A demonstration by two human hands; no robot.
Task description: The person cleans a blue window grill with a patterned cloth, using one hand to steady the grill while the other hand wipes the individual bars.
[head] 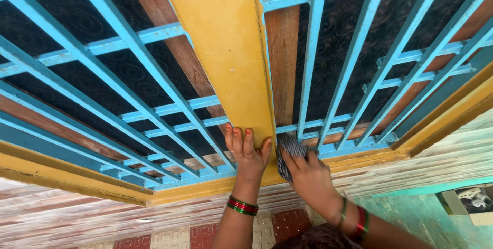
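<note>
My left hand lies flat with fingers together against the foot of a yellow window post. My right hand grips a grey-and-white patterned cloth and presses it onto the blue bottom rail of the right window grille, just right of the post. Both wrists carry red and green bangles. The blue metal bars run across dark patterned glass with brown wooden frames behind them.
A yellow outer window frame borders the grilles. Below it run marbled wall tiles and a band of red and cream tiles. A green wall and a switch box sit at lower right.
</note>
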